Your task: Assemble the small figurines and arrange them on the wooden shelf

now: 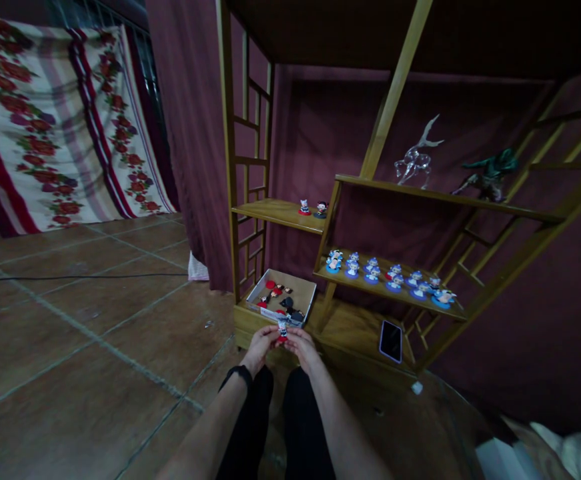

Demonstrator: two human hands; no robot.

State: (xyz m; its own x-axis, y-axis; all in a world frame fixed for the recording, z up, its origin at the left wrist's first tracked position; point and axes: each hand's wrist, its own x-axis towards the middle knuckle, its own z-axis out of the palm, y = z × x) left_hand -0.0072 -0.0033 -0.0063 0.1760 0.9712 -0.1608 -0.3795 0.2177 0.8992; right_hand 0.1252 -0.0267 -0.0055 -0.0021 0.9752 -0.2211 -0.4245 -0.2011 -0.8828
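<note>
Brown tiled floor [95, 333] to the left of both hands; plum curtain [185, 133] and wooden display unit [227, 133] beyond. Between left hand [261, 343] and right hand [300, 345], just ahead of the knees, a small red-based figurine [283, 328]. Holds it from both sides in a light pinch, fingers curled nearly closed; cannot tell which fingertips bear on the base.

Just beyond the fingertips, an open cardboard box [303, 285] with red-and-black figurines [287, 302] lying jumbled. Could lose the held piece to the hard tiles through one hand easing off too soon. Could also snag the base on the near wall of the box; cannot tell whether touching or apart.

Beyond and above the right hand, a short shelf [265, 211] with a pair of figurines [304, 207] toward its right end: could tip one by coming in from the right, with bare board to the left. Farther right of the right hand, a crowded row of figurines [371, 275] near a shelf edge; could topple several with one brushing knuckle, given such narrow gaps. Lower on that side, a phone [391, 341] lying flat, at risk from anything knocked off above. Widest open room on the floor, left of the left hand.
</note>
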